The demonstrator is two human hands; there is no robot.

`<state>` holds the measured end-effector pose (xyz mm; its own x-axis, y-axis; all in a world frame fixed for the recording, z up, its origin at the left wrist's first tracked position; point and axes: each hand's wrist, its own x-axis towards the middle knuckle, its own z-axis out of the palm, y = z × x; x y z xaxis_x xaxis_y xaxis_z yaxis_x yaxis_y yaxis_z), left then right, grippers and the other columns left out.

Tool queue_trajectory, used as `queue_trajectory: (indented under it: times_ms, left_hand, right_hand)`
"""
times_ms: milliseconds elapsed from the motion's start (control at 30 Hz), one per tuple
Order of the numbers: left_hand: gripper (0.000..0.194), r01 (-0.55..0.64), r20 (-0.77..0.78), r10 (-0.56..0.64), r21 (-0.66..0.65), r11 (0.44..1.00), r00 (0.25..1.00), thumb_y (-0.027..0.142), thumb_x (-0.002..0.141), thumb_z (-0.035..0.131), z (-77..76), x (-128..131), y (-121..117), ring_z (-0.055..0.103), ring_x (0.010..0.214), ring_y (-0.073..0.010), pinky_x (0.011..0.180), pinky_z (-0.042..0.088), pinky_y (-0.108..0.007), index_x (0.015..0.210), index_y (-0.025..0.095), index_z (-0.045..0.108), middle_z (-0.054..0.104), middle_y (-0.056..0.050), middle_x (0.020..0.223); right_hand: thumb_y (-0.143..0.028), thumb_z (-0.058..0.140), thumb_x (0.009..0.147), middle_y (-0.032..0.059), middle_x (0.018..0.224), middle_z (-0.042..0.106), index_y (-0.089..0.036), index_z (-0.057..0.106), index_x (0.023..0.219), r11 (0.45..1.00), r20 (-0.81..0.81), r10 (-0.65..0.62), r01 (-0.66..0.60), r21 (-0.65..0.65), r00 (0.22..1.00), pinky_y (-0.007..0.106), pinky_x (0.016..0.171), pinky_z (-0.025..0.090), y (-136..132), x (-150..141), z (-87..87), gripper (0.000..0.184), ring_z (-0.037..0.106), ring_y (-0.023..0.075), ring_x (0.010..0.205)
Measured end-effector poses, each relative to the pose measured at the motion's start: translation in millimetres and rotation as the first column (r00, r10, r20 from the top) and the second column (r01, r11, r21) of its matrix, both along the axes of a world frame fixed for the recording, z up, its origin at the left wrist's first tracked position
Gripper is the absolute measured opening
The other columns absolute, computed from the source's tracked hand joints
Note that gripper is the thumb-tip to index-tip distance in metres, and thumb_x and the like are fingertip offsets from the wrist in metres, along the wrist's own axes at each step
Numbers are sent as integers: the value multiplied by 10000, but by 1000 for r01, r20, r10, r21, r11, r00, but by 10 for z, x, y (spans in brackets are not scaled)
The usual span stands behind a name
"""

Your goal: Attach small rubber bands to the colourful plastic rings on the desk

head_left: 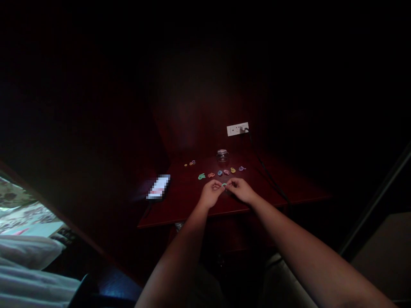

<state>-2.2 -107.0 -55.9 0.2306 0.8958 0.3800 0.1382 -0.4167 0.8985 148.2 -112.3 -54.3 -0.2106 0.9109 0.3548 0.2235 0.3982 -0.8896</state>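
Near the front edge of the dark red table, my left hand (pixel 212 192) and my right hand (pixel 240 189) pinch a small light green hair tie (pixel 224 185) between them. Just beyond my fingers lies a row of small piles of hair ties, sorted by colour. From left to right come a green pile (pixel 201 176), an orange-red pile (pixel 211 175), a blue pile (pixel 220 173), a pink pile (pixel 226 172), a yellow pile (pixel 233 170) and a purple pile (pixel 242 169).
A clear lidded jar (pixel 222 155) stands behind the row. A few loose rings (pixel 192 163) lie at the back left. A lit phone (pixel 158 187) rests by the left edge. From a wall socket (pixel 237 129), a black cable (pixel 268 172) runs down across the table's right side.
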Motion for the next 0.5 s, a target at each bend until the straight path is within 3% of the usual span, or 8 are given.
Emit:
queue_trajectory:
  times_ms: [300, 500]
  left_hand:
    - [83, 8, -13, -9, -28, 1000, 1000, 210, 659, 547, 89, 18, -59, 528, 604, -95, 600, 389, -211, 667, 128, 547, 597, -20, 639]
    - [61, 9, -33, -9, -12, 1000, 999, 184, 687, 497, 64, 6, -27, 516, 589, -90, 573, 387, -201, 677, 137, 533, 589, -12, 634]
  right_hand:
    - [-326, 469, 695, -7, 569, 547, -150, 495, 621, 999, -60, 15, -17, -34, 998, 192, 450, 355, -8, -9, 11, 193, 466, 77, 453]
    - [-336, 472, 686, -11, 561, 547, -152, 495, 627, 999, -76, 19, -23, -45, 997, 196, 448, 352, -15, -15, 25, 195, 464, 78, 447]
